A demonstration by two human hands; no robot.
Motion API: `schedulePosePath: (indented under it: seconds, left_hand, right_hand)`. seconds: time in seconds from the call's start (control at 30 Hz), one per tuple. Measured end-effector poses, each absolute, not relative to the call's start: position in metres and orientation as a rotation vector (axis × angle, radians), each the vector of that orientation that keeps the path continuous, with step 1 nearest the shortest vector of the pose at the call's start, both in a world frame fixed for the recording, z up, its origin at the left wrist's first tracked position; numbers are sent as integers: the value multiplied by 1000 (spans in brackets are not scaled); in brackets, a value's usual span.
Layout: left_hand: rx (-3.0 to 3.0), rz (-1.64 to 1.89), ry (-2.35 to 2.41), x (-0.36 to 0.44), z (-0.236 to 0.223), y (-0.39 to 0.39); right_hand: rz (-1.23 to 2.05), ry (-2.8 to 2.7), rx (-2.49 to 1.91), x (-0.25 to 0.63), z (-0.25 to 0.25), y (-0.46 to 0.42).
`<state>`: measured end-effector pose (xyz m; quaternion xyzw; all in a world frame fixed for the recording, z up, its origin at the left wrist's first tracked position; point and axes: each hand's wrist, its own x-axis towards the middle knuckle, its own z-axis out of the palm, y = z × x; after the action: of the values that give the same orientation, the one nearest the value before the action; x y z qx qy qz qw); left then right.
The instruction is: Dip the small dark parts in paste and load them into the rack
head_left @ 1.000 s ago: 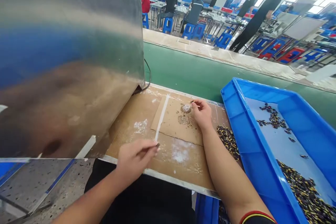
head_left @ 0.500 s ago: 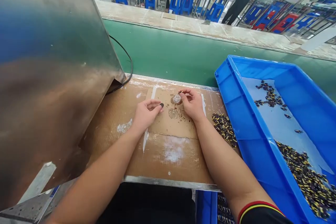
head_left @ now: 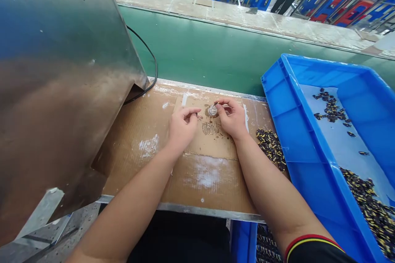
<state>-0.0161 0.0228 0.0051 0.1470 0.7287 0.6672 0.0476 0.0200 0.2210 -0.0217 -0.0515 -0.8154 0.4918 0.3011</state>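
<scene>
My left hand (head_left: 184, 128) is closed in a pinch over the cardboard, its thumb and forefinger nearly together. A dark bit shows at the fingertips, too small and too hidden to name. Across from it, my right hand (head_left: 233, 118) pinches a small dark part (head_left: 215, 104) at the edge of a round whitish lump (head_left: 212, 110). The lump sits in a dark, damp-looking stain on the cardboard sheet (head_left: 212, 148). Just below it is a worn patch (head_left: 210, 128) with bared ridges and dark crumbs around it.
Several small black-and-yellow parts (head_left: 271, 148) are heaped right of my right forearm. Beside them a large blue bin (head_left: 304, 148) holds more. On the left stands a big metal housing (head_left: 68, 82) with a black cable (head_left: 155, 63). A green barrier (head_left: 203, 49) runs behind.
My left hand has turned and moved right, closer to the lump; the black round piece at its fingertips is now mostly hidden. My right hand stays at the lump. The view has tilted down slightly.
</scene>
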Motion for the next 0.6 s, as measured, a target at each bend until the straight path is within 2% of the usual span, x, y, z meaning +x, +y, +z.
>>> schedulePosePath:
  seconds: [0.1, 0.2, 0.6]
  left_hand:
    - [545, 1934, 2367, -23, -9, 22]
    - [450, 1987, 2245, -26, -16, 19]
    - [396, 1998, 2166, -25, -7, 21]
  right_hand:
    - [1270, -2185, -137, 21, -22, 221]
    - [1253, -2207, -155, 21, -22, 221]
    - [1203, -2213, -144, 20, -20, 219]
